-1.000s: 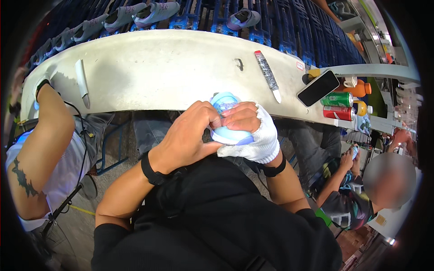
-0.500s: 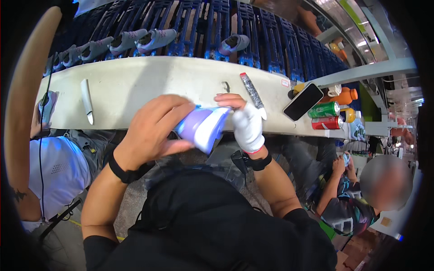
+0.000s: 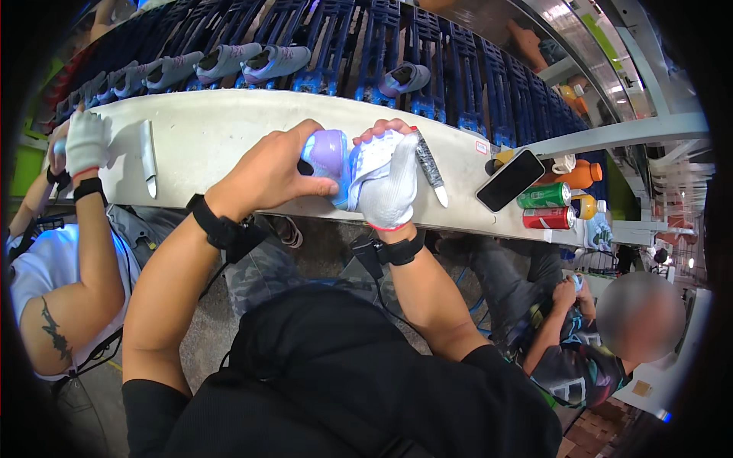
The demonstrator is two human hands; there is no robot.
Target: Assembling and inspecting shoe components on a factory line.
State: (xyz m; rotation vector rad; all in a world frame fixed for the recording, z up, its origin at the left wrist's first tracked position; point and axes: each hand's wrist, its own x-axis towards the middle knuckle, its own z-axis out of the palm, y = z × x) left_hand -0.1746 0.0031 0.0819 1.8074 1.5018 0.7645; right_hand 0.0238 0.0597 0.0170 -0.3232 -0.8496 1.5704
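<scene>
A small sneaker point(image 3: 327, 153) with a purple heel and white-and-blue upper is held between my hands above the bench edge. My bare left hand point(image 3: 267, 169) wraps round its heel end, thumb laid across the near side. White glove fabric covers most of my right hand point(image 3: 389, 187), whose bare fingertips curl over the white, perforated part of the shoe. The palm side of that grip is hidden. Just right of this hand, a knife point(image 3: 430, 166) with a dark wrapped handle and pale blade lies on the bench.
The pale bench point(image 3: 221, 130) also bears another knife point(image 3: 147, 160), a phone point(image 3: 510, 180), a green can point(image 3: 544, 195), a red can point(image 3: 548, 218) and bottles. Behind it, several grey sneakers point(image 3: 276, 64) stand on a blue slatted conveyor point(image 3: 343, 53). Co-workers sit at left and right.
The sneaker has turned, with its purple heel now upright at the left, and my right hand has moved left onto it. The left co-worker's raised arm has come down to the bench.
</scene>
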